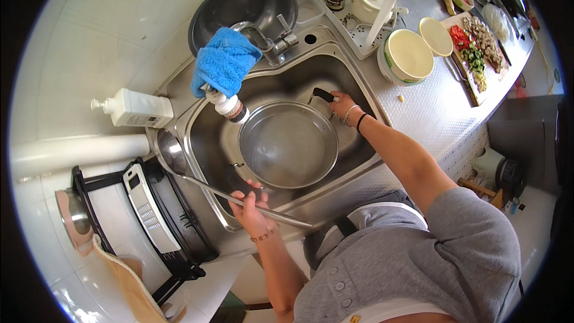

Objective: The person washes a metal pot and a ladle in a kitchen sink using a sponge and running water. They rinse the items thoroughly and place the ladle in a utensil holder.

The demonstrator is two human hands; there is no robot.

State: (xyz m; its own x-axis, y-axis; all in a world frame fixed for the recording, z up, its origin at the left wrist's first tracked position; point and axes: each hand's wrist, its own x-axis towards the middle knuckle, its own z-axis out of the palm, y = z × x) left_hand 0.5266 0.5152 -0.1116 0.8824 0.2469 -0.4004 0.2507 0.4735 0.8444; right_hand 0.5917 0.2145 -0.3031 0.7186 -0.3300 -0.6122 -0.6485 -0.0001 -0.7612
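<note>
A wide steel pan with a shiny rim and two black side handles sits in the stainless steel sink, with what looks like cloudy liquid inside. My right hand grips its far handle. Near the other handle is my left hand, its fingers around that handle's end. A long-handled steel ladle lies across the sink's left edge, its shaft passing over my left hand. Over the sink, a blue cloth hangs on the faucet, beside a white bottle.
A steel basin leans behind the faucet. Left stands a white pump bottle above a black rack. On the right counter are stacked bowls, a cutting board with chopped food, and a lidded white pot.
</note>
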